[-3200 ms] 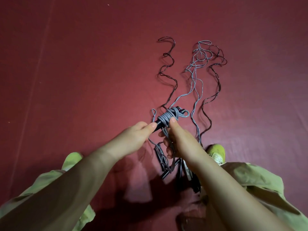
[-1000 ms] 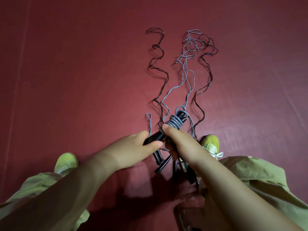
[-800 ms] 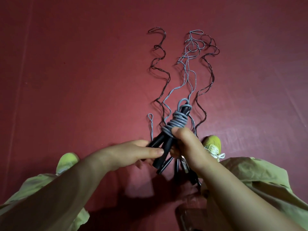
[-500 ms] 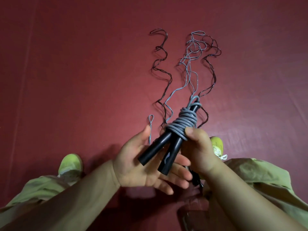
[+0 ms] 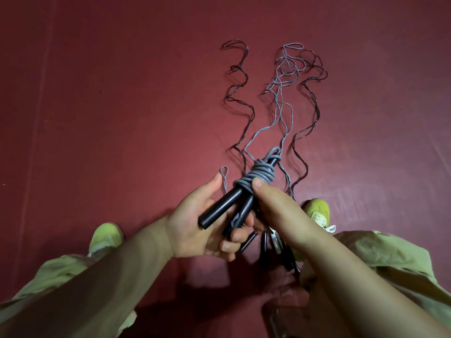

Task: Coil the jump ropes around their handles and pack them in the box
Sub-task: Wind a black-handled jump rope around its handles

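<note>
Head view: at frame centre your right hand is pinching the grey coil so it isn't unwinding, while your left hand, fingers curling under, is cradling the black handles. Loose ropes are lying above on the red floor, awaiting coiling; no box is showing

Both forearms are bare, with no sleeves, watch or rings showing on the left hand or the right hand. The person wears loose olive-green trousers and yellow-green sneakers with pale laces.
</note>
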A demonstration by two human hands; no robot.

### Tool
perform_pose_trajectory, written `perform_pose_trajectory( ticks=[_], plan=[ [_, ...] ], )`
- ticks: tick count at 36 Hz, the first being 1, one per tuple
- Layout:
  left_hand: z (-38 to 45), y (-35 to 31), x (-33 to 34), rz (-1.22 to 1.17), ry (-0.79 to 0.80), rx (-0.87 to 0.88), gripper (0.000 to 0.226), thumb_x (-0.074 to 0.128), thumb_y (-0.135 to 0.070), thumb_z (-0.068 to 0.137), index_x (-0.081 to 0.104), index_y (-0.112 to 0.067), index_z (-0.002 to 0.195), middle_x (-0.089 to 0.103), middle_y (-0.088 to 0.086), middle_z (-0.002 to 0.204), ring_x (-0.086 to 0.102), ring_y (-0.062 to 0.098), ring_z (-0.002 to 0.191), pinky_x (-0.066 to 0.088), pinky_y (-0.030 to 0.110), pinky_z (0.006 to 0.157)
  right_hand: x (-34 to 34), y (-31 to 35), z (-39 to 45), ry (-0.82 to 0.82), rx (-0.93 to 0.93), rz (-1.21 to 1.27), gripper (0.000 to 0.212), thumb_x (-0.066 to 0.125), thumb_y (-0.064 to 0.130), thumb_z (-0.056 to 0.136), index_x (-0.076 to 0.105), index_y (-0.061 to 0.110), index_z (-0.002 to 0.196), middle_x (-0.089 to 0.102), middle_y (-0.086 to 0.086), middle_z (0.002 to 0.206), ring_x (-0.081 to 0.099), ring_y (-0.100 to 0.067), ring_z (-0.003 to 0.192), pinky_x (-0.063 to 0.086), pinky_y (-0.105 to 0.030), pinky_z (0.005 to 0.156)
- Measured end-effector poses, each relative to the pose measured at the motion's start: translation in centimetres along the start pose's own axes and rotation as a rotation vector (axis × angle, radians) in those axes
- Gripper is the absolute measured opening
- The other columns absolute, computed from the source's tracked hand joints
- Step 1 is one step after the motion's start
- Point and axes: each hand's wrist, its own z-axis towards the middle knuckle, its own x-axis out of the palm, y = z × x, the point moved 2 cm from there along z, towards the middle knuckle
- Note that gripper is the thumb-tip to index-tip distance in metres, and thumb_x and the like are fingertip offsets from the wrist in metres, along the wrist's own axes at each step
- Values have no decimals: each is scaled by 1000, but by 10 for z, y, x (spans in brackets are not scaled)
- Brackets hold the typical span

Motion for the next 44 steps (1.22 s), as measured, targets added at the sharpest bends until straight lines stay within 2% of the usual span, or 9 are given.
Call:
perform_pose_trajectory(
  ticks=[8,11,15,20,23,28,34,39,44],
  plan=[
    [1,-3,-12,261,-335,-28,78,24,-76,69,62,-9,80,53,8,63,39,19,52,35,30,60,-3,-14,5,-104,163,-338,60,31,52,98,55,18,55,43,6,47,38,-10,44,33,-28,55],
    [2,-3,-12,259,-356,-42,78,22,-75,73,61,-9,83,53,8,64,43,19,51,39,30,61,-3,-10,4,-118,184,-413,66,27,54,98,53,5,61,43,2,48,38,-11,44,32,-26,52],
    [3,-5,-13,255,-371,-29,76,25,-73,71,59,-8,88,55,7,64,45,18,49,41,30,60,-3,-8,6,-162,207,-470,68,25,61,94,48,8,58,44,-4,51,40,-15,47,33,-29,54],
    [4,-5,-16,353,-475,13,69,17,-61,92,62,-9,86,57,7,64,45,17,51,40,29,60,-4,-12,5,-199,259,-418,72,28,62,94,52,9,51,56,-5,48,54,-14,47,41,-20,56],
    [4,-5,-18,466,-612,61,58,24,-52,98,62,-11,85,58,6,62,43,17,52,38,28,57,-5,-13,6,-177,302,-389,77,30,60,95,64,-3,67,57,-4,46,55,-14,46,45,-23,59],
    [6,-2,-28,665,-726,95,51,31,-49,99,64,-14,84,59,-2,58,45,12,51,38,27,57,-4,-14,6,-125,363,-295,74,36,61,94,64,-8,89,52,-11,56,41,-17,38,34,-20,38],
    [6,-2,-39,919,-780,139,60,31,-68,77,60,-16,75,56,-7,65,46,13,58,38,32,66,-2,-16,6,-86,402,-192,64,36,60,95,62,2,94,52,-7,59,39,-13,38,30,-21,39],
    [5,-3,-43,1100,-825,104,57,32,-69,87,56,-19,74,54,-9,66,49,12,62,37,30,64,0,-17,6,-67,413,-180,51,39,53,98,60,6,96,52,-2,58,43,-10,37,30,-19,37],
    [5,-5,-46,1153,-864,102,71,25,-82,61,57,-20,76,63,-6,75,58,17,76,45,34,78,-2,-21,7,-80,453,-175,55,39,58,95,62,9,83,54,-1,54,50,-16,42,37,-22,44]
  ],
)
